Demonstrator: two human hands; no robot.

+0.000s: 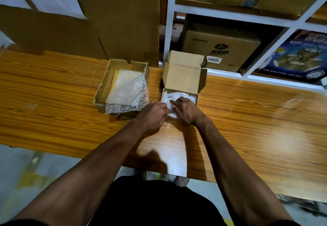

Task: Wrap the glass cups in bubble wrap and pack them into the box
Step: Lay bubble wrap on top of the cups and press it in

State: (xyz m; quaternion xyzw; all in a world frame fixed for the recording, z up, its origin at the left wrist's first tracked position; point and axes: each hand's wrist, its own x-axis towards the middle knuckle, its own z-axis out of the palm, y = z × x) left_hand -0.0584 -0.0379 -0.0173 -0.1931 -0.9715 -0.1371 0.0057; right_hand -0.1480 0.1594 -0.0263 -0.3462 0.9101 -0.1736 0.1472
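two hands in one small open box (184,77) on bench (247,119)
left hand (153,114) and right hand (184,109) pinch bubble-wrapped glass (172,98) inside it; second box (106,82) left holds bubble wrap (127,91).

We read "RED" in black on the brown carton (221,48) on the shelf. On the blue box (299,55) at right we catch "BOPP" and, lower down, "FOR INDUSTRIAL USE". The barcode sticker (214,59) is too small to read.
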